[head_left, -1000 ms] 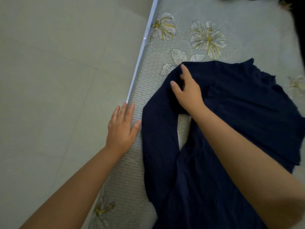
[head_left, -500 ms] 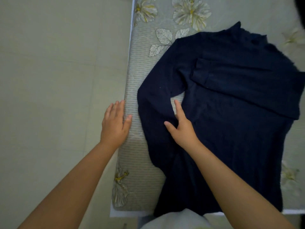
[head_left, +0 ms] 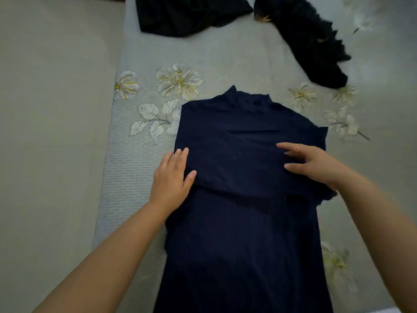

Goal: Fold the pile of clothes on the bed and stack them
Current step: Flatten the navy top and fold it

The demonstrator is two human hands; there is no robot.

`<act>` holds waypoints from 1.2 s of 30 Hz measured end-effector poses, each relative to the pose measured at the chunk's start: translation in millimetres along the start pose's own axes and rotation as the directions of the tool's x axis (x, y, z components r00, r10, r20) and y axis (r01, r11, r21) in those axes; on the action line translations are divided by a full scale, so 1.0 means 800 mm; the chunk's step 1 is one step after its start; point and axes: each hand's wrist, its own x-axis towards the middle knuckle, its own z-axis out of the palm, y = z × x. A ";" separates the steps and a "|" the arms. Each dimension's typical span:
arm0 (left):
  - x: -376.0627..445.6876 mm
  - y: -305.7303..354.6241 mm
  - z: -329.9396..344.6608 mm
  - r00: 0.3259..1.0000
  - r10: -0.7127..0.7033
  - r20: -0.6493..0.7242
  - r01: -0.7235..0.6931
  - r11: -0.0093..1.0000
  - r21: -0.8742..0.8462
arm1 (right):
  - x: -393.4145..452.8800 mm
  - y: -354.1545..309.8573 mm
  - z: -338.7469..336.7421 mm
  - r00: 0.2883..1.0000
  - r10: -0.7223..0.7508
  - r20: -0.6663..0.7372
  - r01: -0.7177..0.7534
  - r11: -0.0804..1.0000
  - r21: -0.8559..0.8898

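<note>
1. No readable text, label, brand, number or sign appears anywhere in the frame.
2. The navy garment (head_left: 246,177) shows plain fabric — no tag or print with lettering can be made out.
3. The bedsheet (head_left: 225,64) carries only a flower-and-leaf pattern — no words.

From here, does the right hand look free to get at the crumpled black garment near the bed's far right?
Probably yes: the right hand lies open on the navy top, with bare sheet up to the crumpled black garment.
</note>
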 end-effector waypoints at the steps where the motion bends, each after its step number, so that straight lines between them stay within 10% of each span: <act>1: 0.010 0.015 0.009 1.000 0.012 0.013 -0.012 0.999 0.032 | 0.011 0.024 -0.013 1.000 0.015 -0.014 -0.016 0.997 -0.069; 9: 0.098 0.089 0.050 0.992 -0.093 0.081 0.064 0.950 0.306 | 0.078 0.199 -0.003 0.979 0.086 -0.187 -0.140 0.944 -0.298; 23: 0.254 0.065 0.058 0.975 -0.003 0.223 -0.127 0.814 0.566 | 0.100 0.244 -0.023 0.887 0.059 -0.458 -0.061 0.998 0.010; 36: 0.283 0.030 0.027 0.986 -0.163 0.045 0.101 0.781 0.617 | 0.200 0.229 -0.081 0.958 0.121 -0.261 -0.202 0.929 -0.309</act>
